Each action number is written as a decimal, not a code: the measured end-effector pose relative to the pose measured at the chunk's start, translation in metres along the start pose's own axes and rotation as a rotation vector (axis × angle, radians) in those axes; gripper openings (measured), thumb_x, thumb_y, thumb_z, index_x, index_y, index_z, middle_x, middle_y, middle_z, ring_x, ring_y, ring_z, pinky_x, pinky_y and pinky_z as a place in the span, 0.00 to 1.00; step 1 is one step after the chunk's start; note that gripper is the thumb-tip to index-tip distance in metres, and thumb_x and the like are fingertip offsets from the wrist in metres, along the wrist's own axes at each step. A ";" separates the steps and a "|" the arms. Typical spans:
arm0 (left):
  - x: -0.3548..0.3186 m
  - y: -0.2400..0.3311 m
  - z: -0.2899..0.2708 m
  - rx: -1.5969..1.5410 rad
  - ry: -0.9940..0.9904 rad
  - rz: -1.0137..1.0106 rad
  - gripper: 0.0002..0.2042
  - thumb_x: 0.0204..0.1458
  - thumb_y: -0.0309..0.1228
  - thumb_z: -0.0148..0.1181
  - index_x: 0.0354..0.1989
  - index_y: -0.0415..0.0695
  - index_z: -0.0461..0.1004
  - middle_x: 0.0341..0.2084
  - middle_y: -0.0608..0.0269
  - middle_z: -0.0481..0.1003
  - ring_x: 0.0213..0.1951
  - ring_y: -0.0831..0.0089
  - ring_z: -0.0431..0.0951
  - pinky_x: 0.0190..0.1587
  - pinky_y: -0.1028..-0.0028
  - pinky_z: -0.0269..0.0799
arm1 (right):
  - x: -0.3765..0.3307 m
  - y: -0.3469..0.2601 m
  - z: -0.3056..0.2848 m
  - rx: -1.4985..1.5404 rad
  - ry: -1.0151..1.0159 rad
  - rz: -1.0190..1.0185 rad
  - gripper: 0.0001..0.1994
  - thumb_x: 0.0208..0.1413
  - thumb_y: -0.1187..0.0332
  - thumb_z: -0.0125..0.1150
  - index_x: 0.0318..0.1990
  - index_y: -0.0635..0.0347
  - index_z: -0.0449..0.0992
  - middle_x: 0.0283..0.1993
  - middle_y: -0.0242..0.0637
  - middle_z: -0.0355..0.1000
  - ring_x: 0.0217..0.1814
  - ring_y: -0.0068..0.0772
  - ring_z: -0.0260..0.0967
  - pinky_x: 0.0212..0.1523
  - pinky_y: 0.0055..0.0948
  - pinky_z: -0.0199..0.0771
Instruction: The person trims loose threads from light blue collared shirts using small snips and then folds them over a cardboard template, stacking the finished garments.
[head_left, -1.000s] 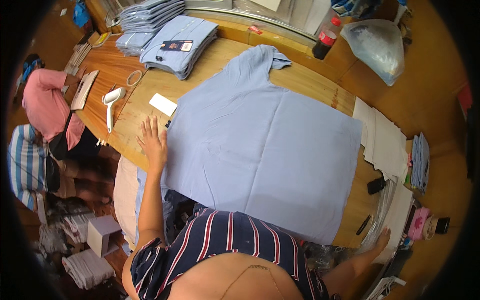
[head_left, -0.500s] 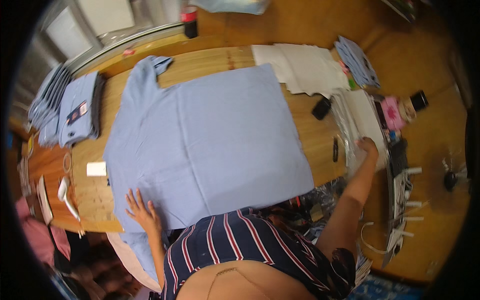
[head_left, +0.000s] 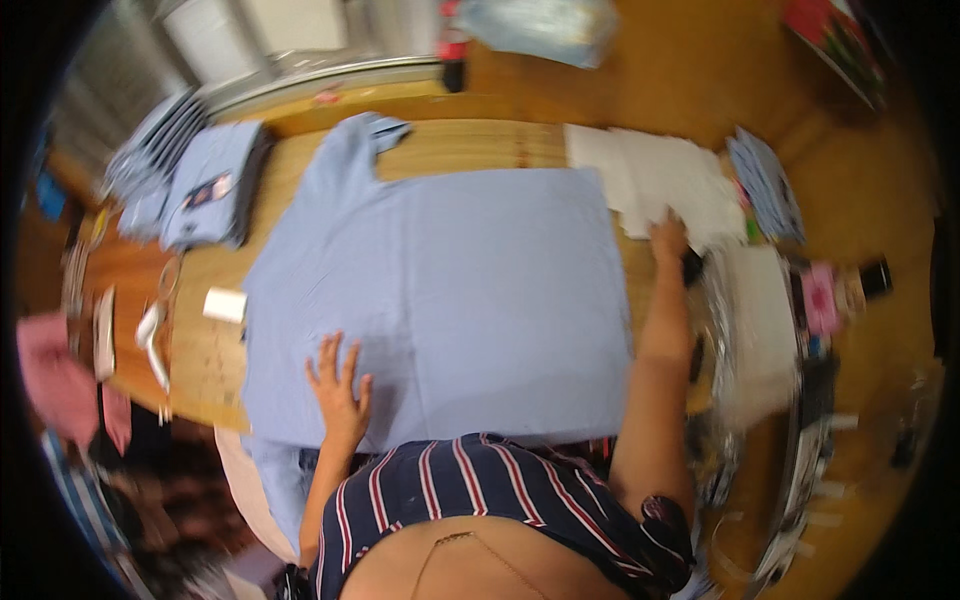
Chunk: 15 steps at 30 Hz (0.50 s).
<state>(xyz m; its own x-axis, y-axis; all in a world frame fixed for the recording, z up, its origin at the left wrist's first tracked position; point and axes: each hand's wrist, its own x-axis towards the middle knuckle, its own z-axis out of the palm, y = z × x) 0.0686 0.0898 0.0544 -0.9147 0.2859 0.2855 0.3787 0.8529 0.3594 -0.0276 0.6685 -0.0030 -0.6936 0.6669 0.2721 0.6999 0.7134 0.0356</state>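
Observation:
A light blue shirt (head_left: 510,300) lies spread out flat on the wooden table in front of me, one sleeve reaching toward the far left. My left hand (head_left: 342,395) rests over its near left part, fingers spread and holding nothing. Stretched out to the far right, my right hand (head_left: 670,240) is at the near edge of a stack of white sheets (head_left: 660,175). Its fingers point forward onto the sheets and look slightly blurred, with nothing visibly gripped. A small black object (head_left: 692,265) is partly hidden beside that wrist.
Folded blue shirts (head_left: 215,185) are stacked at the far left, with another folded blue garment (head_left: 765,185) at far right. A white card (head_left: 225,305) and a white handheld tool (head_left: 152,345) lie at left. Clear plastic bags (head_left: 735,330) lie right. A dark bottle (head_left: 453,50) stands behind.
My right hand has moved away from the plastic bags at right, forward and left to the white sheets. My left hand has shifted slightly inward over the shirt. The view has turned somewhat.

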 end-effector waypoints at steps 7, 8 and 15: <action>-0.052 -0.006 0.005 -0.063 -0.065 -0.106 0.22 0.46 0.35 0.51 0.52 0.51 0.61 0.53 0.57 0.57 0.57 0.60 0.54 0.54 0.50 0.44 | 0.004 0.003 -0.022 -0.078 -0.330 -0.164 0.38 0.42 0.40 0.49 0.53 0.65 0.59 0.51 0.55 0.60 0.54 0.52 0.58 0.52 0.39 0.58; -0.051 -0.009 0.006 -0.065 -0.071 -0.090 0.22 0.46 0.36 0.51 0.52 0.51 0.61 0.53 0.58 0.57 0.57 0.60 0.54 0.54 0.49 0.45 | 0.004 0.001 -0.032 -0.097 -0.351 -0.162 0.31 0.45 0.47 0.49 0.51 0.61 0.63 0.49 0.52 0.63 0.52 0.52 0.60 0.51 0.40 0.59; -0.081 -0.074 -0.014 0.212 0.117 -0.451 0.20 0.46 0.35 0.51 0.51 0.50 0.62 0.52 0.58 0.59 0.55 0.60 0.55 0.54 0.52 0.47 | -0.043 -0.037 -0.168 -0.056 0.210 -0.458 0.14 0.50 0.73 0.39 0.42 0.59 0.70 0.41 0.46 0.69 0.42 0.48 0.67 0.37 0.39 0.67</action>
<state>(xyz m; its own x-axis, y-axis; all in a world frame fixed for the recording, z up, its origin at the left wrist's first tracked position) 0.1164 -0.0026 0.0170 -0.9540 -0.1719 0.2457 -0.0984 0.9535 0.2849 0.0055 0.5774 0.1452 -0.8861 0.2268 0.4042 0.3441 0.9061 0.2460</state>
